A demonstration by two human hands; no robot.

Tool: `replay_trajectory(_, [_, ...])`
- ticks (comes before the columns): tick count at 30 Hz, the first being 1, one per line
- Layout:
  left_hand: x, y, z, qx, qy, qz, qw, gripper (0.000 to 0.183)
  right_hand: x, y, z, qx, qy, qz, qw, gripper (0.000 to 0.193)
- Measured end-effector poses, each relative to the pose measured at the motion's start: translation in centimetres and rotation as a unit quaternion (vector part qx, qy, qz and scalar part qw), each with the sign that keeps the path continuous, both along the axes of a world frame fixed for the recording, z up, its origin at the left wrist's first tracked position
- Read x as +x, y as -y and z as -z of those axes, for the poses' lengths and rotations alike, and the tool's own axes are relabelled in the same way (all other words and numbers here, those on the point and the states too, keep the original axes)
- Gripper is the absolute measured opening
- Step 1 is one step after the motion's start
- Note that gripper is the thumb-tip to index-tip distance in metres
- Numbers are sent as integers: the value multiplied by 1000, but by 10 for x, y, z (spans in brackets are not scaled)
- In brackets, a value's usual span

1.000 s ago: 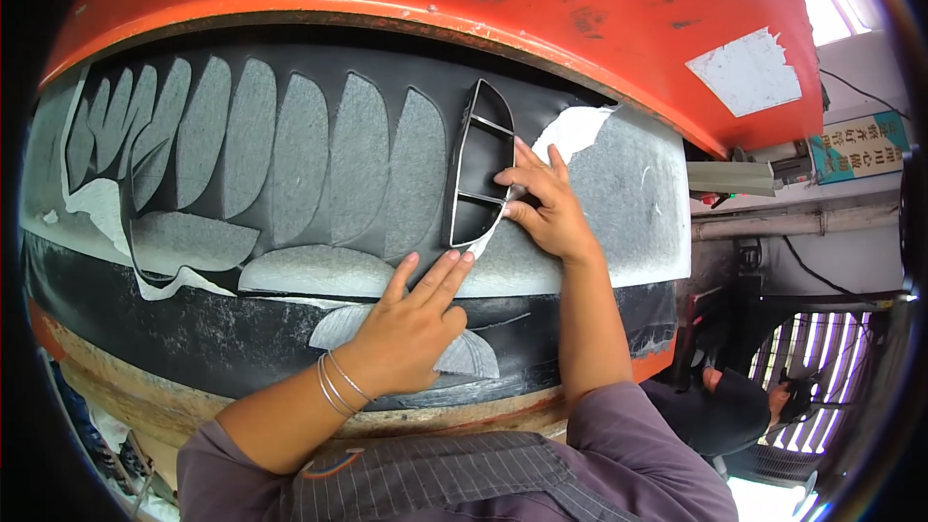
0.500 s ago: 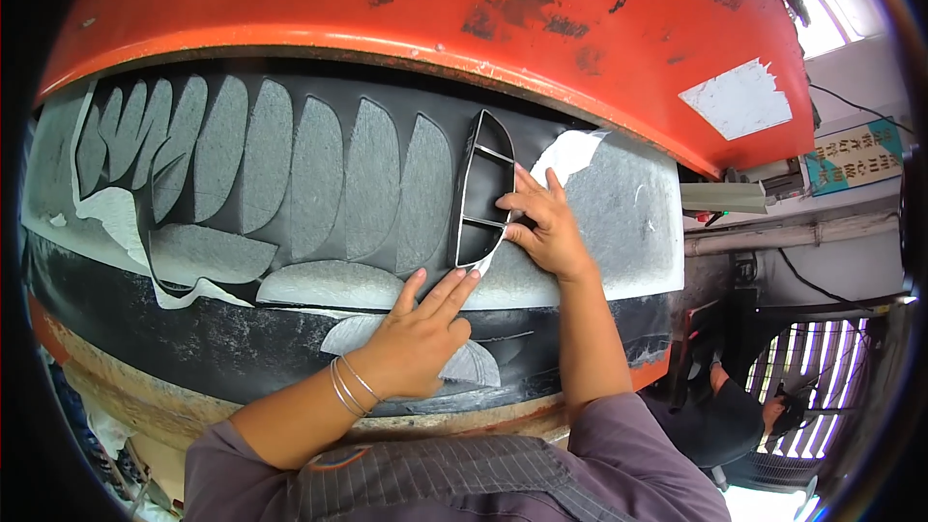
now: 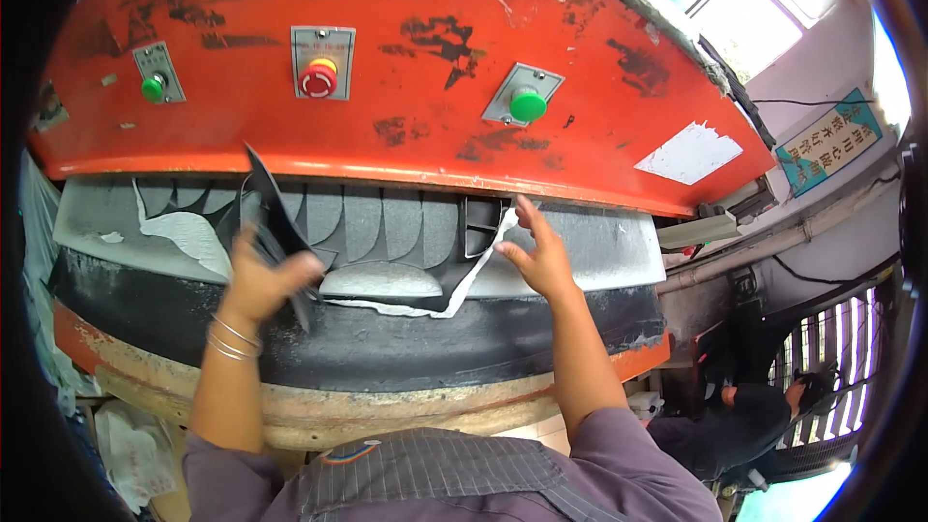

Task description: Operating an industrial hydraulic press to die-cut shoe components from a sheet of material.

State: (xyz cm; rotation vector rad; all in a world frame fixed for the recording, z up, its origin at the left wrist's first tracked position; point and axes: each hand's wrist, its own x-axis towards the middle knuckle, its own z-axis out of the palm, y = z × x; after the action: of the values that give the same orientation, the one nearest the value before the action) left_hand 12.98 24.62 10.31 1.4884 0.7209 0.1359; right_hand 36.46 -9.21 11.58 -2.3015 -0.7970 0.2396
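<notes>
My left hand (image 3: 256, 275) grips dark, thin half-oval cut pieces (image 3: 280, 217), held up on edge above the work surface; blur hides how many. My right hand (image 3: 541, 256) is empty, fingers apart, just right of the metal cutting die (image 3: 480, 225). This half-oval die with inner crossbars stands on a black sheet, its far end hidden under the red machine front. Left of it, a row of half-oval openings (image 3: 363, 224) in the sheet shows the grey cutting board (image 3: 604, 251). A ragged white-backed edge (image 3: 471, 275) of the sheet curls up beside my right hand.
The red machine front (image 3: 416, 116) overhangs the board's far side. It carries green buttons (image 3: 528, 104) and a red stop button (image 3: 318, 78). A black padded ledge (image 3: 406, 348) runs along the near side. Another person (image 3: 739, 425) is at the far right.
My left hand has picked up the half-oval pieces from the near ledge and moved left and up with them. My right hand has let go of the die. The view has tilted upward.
</notes>
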Motion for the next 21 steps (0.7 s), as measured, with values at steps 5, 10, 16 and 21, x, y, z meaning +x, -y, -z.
replay_trajectory(5, [33, -125, -54, 305, 245, -245, 887, 38, 21, -105, -74, 279, 35, 62, 958, 51])
replay_trajectory(10, [45, -161, -107, 510, 79, -214, 829, 48, 42, -124, -102, 201, 28, 159, 966, 41])
replay_trajectory(16, [-30, -75, -127, 318, 27, -10, 948, 81, -52, -76, -70, 54, 5, 41, 998, 43])
replay_trajectory(21, [-54, 64, -136, 244, -165, 385, 874, 62, -166, -39, -84, -162, -115, -266, 943, 59])
